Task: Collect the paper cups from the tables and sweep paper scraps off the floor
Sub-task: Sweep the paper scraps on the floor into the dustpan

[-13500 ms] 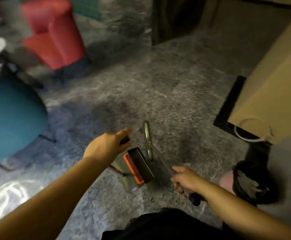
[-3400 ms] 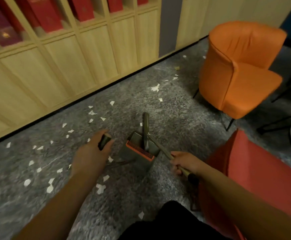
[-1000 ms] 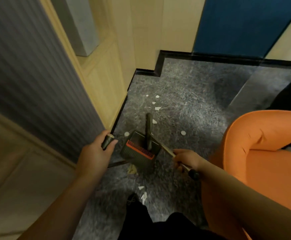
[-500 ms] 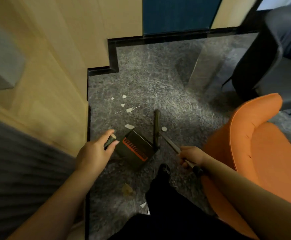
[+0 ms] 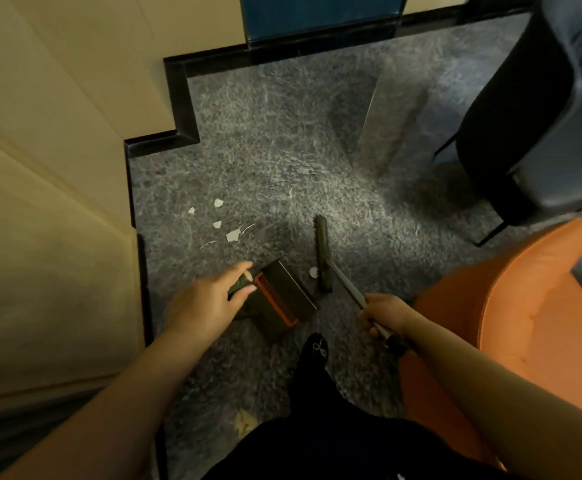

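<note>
My left hand (image 5: pixel 206 301) grips the top of the handle of a dark dustpan (image 5: pixel 282 299) with an orange comb edge, which hangs low over the grey carpet. My right hand (image 5: pixel 384 315) grips the thin metal shaft of a broom (image 5: pixel 322 254) whose dark head rests on the carpet just right of the pan. Several white paper scraps (image 5: pixel 232 234) lie ahead of the pan near the wall corner. One more scrap (image 5: pixel 313 271) sits between pan and broom head. No paper cups are in view.
A light wooden wall (image 5: pixel 57 168) with black skirting (image 5: pixel 178 98) closes the left side and steps back at the corner. An orange armchair (image 5: pixel 511 306) stands at my right. A dark chair (image 5: pixel 532 116) stands at the far right. My foot (image 5: pixel 317 351) is below the pan.
The view has shifted slightly toward the corner. The dustpan has dropped a little lower and the broom head has moved up ahead and to the right of the pan. Both hands keep their holds.
</note>
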Motion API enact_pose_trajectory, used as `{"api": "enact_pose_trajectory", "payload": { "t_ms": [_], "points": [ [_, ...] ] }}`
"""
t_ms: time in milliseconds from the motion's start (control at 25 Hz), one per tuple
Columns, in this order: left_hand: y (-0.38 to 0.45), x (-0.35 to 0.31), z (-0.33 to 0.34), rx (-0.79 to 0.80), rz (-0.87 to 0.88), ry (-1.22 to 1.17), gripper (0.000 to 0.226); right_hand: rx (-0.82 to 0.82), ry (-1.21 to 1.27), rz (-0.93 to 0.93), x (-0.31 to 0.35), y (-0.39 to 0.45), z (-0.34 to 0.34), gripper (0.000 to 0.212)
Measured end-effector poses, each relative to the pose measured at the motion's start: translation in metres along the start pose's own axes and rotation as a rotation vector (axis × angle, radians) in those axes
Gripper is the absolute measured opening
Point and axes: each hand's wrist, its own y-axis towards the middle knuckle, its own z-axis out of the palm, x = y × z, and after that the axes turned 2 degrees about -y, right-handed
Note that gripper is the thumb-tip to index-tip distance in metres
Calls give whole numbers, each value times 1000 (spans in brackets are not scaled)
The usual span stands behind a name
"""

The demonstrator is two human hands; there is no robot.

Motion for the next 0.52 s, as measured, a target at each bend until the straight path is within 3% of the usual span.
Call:
{"api": "enact_pose_trajectory", "payload": {
  "t_ms": [160, 400, 520],
  "points": [
    [88, -5, 6, 114, 83, 104, 49, 42, -125, 23, 38, 29, -39, 9],
    [182, 5, 15, 350, 62, 125, 51, 8, -112, 97, 63, 75, -43, 35],
    [220, 11, 22, 357, 85, 121, 51, -20, -74, 125, 76, 100, -25, 35]
  ]
}}
